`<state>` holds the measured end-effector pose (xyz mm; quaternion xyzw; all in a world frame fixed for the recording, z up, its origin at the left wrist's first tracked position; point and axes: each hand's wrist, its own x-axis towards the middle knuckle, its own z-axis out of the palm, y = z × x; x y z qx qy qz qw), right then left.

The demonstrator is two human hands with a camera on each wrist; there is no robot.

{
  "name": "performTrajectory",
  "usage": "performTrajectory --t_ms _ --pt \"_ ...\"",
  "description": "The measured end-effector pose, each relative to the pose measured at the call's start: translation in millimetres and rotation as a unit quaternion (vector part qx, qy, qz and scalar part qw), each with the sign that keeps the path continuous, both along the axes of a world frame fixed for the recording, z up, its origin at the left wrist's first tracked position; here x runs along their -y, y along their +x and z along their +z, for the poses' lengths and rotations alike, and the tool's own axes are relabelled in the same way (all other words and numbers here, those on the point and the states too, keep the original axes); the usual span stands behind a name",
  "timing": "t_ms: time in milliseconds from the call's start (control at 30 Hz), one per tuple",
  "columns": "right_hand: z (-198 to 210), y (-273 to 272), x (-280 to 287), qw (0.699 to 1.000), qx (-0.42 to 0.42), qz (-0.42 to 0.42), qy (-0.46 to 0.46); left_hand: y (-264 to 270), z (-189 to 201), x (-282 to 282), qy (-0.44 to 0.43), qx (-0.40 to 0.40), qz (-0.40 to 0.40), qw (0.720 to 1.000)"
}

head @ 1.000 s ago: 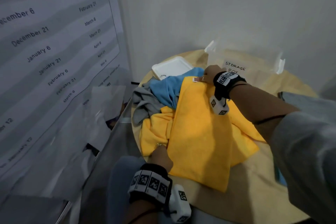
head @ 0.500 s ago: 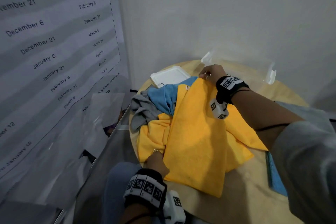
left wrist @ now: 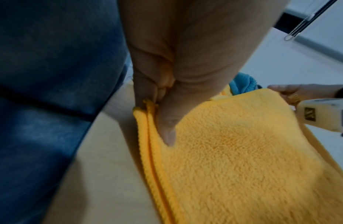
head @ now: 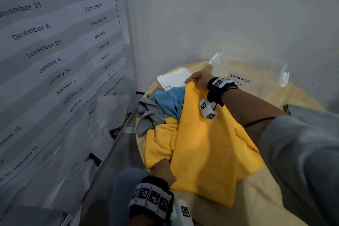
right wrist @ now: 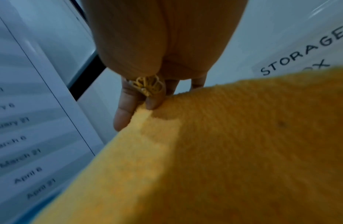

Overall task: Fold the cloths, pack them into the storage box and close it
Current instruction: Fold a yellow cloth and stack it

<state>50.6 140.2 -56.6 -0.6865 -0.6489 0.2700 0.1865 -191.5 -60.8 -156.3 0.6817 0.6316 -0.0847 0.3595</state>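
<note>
A yellow cloth (head: 205,148) folded double lies stretched across the round table (head: 256,198). My left hand (head: 163,169) pinches its near corner (left wrist: 147,106) at the table's front edge, thumb on top. My right hand (head: 197,78) pinches the far corner (right wrist: 145,112) and holds it lifted off the pile. Under it lie another yellow cloth (head: 157,143), a blue cloth (head: 170,100) and a grey cloth (head: 148,115). The clear storage box (head: 271,68), labelled "STORAGE BOX" (right wrist: 304,53), stands open at the table's back right. Its white lid (head: 174,79) lies at the back left.
A large poster with dates (head: 55,51) covers the wall to the left. A plain wall stands close behind the table. My denim-clad leg (left wrist: 42,106) is against the table's front edge. Bare tabletop shows at the front right.
My right hand has lifted the far corner of the yellow cloth and carried it left, towards the lid. My left hand has kept its pinch on the near corner.
</note>
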Motion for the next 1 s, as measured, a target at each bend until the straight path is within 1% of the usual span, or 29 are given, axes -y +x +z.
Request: performTrajectory --t_ms 67,167,200,233,267,300,333,367,400,467,500,567,600,633,667,700,733,800,867,900,967,1000 --pt "-15.9 -4.2 -2.5 0.999 0.026 0.018 -0.020 -0.7 -3.3 -1.9 -0.006 -0.006 -0.002 1.000" --pt "-34.4 -9.2 0.5 0.990 0.103 0.077 -0.057 -2.1 2.4 -5.1 -0.020 -0.010 -0.007 1.000" --pt "-38.4 -8.3 1.7 0.985 0.139 0.082 -0.054 -2.7 2.7 -5.5 -0.031 -0.008 -0.006 0.999" --pt "-39.6 -6.6 2.5 0.984 0.161 0.061 -0.035 -3.3 4.9 -5.3 -0.034 0.004 -0.007 0.999" --pt "-35.2 -4.5 6.5 0.988 0.153 0.025 -0.005 -3.3 6.7 -4.9 -0.049 0.026 0.013 0.998" --pt "-29.1 -1.2 11.8 0.993 0.115 -0.012 0.026 -3.5 12.1 -3.1 -0.061 0.052 0.030 0.996" --pt "-20.9 2.8 19.8 0.995 0.067 -0.033 0.060 -3.0 13.3 -1.8 -0.066 0.062 0.051 0.995" --pt "-13.2 6.7 32.3 0.995 0.027 -0.036 0.085 -2.0 14.6 -0.3 -0.064 0.056 0.061 0.994" --pt "-6.6 9.9 51.1 0.995 0.009 -0.027 0.098 0.1 16.6 2.9 -0.055 0.034 0.077 0.995" --pt "-3.1 17.1 91.3 0.995 0.018 0.006 0.098 4.3 21.2 4.7 -0.003 -0.016 0.090 0.996" --pt "-6.0 20.9 115.0 0.996 0.033 0.017 0.086 7.7 26.2 5.8 0.040 -0.040 0.080 0.995" --pt "-18.1 27.3 162.2 0.996 0.058 0.030 0.055 17.6 41.3 5.3 0.163 -0.055 0.021 0.985" --pt "-24.7 29.5 183.7 0.995 0.076 0.032 0.053 22.0 45.8 2.8 0.219 -0.030 -0.001 0.975" --pt "-31.0 31.9 202.8 0.993 0.096 0.029 0.058 26.7 52.4 -0.1 0.262 0.013 -0.012 0.965" --pt "-37.7 33.8 218.8 0.991 0.116 0.026 0.061 29.5 56.2 -4.8 0.289 0.038 -0.031 0.956" --pt "-44.6 35.9 234.2 0.988 0.140 0.030 0.054 31.7 57.9 -10.5 0.325 0.028 -0.078 0.942" --pt "-51.1 37.7 246.4 0.984 0.168 0.049 0.039 31.9 55.8 -17.9 0.358 -0.006 -0.139 0.923" --pt "-67.6 42.9 264.1 0.969 0.214 0.119 0.022 30.0 47.9 -33.2 0.381 -0.067 -0.238 0.891" --pt "-84.2 46.7 273.3 0.940 0.278 0.190 0.050 30.7 41.3 -43.1 0.388 -0.131 -0.313 0.857" --pt "-87.8 46.6 274.6 0.928 0.309 0.203 0.046 32.3 37.2 -45.4 0.377 -0.153 -0.348 0.845" --pt "-94.6 45.7 272.5 0.908 0.340 0.240 0.037 34.6 30.4 -47.4 0.335 -0.185 -0.401 0.832" --pt "-95.9 44.3 270.5 0.901 0.346 0.262 0.024 35.9 28.0 -47.6 0.313 -0.201 -0.410 0.833"
